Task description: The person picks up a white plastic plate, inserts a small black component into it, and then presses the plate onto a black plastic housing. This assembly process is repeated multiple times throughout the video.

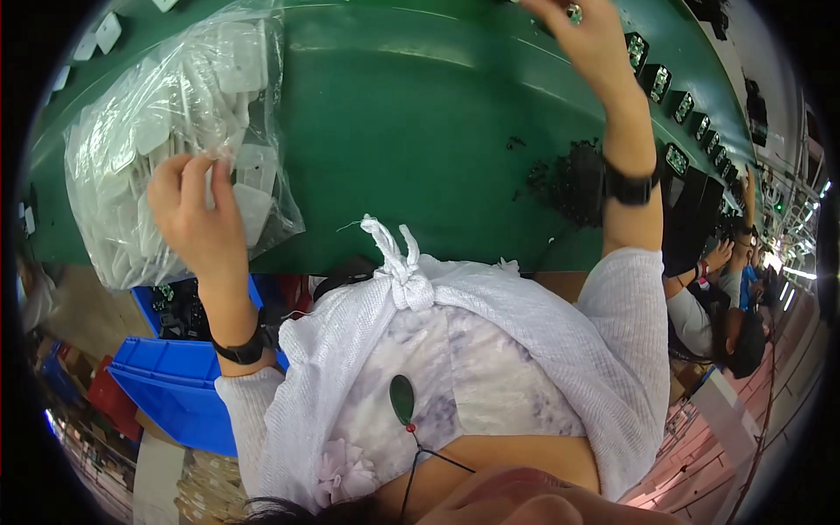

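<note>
White plastic pieces (241, 66) under the left hand (194, 210); right hand (582, 31) at the upper edge

Lower left: a blue bin (166, 353) sits below the table edge, with dark parts (182, 317) showing just above it.

Upper left: a clear bag (282, 210) lies on the green table (394, 131), full of the white plastic pieces, flattish, round-cornered, at mixed angles. The left hand is over the bag's lower right portion. Thumb and index finger curve toward each other, tips near or on the contents; cannot tell whether they pinch a piece, film or nothing.

Right of centre: a heap of small black parts (573, 188), beside the right wristband (632, 188).

Upper right: the right hand is bent, its fingertips cut off by the frame. A small shiny part (574, 13) shows by the fingers; grip cannot be told. A row of black housings (661, 83) with green boards inside curves down the right side.

Far right: a co-worker's hand (719, 255).

Judgement: the step in hand looks like selecting a white piece while the right hand attends to something at the top. The next move calls for a light pinch, separating one piece from its neighbours and the film.
</note>
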A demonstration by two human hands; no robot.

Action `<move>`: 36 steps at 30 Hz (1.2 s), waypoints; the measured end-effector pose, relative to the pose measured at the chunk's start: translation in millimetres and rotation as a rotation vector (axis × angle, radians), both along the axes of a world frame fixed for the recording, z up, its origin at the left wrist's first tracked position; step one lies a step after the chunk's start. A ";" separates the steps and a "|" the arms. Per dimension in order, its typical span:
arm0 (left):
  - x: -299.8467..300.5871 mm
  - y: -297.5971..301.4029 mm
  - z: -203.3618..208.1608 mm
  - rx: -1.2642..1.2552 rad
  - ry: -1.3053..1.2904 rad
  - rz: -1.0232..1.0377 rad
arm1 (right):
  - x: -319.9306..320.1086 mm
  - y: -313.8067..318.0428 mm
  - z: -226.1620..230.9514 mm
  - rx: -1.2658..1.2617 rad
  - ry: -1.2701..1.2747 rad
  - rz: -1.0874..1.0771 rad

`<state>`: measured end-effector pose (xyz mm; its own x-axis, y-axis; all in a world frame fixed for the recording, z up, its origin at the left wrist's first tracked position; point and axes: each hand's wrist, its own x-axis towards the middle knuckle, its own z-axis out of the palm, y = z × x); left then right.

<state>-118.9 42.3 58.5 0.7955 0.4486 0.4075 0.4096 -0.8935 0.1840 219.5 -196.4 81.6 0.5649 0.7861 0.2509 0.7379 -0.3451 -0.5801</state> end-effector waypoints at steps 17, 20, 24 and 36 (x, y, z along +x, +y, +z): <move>98.4 -95.5 -16.4 -1.429 -0.277 -0.452 | -119.5 -78.9 -42.2 -0.109 0.044 -0.083; 103.0 -101.4 -26.6 -1.373 -0.245 -0.462 | -132.0 -62.0 -30.8 0.076 0.381 -0.239; 102.2 -99.9 -27.6 -1.357 -0.280 -0.459 | -142.9 -27.7 -21.4 0.235 0.693 -0.176; 102.2 -94.9 -28.4 -1.170 -0.350 -0.477 | -139.7 -6.1 -25.6 0.183 0.533 -0.074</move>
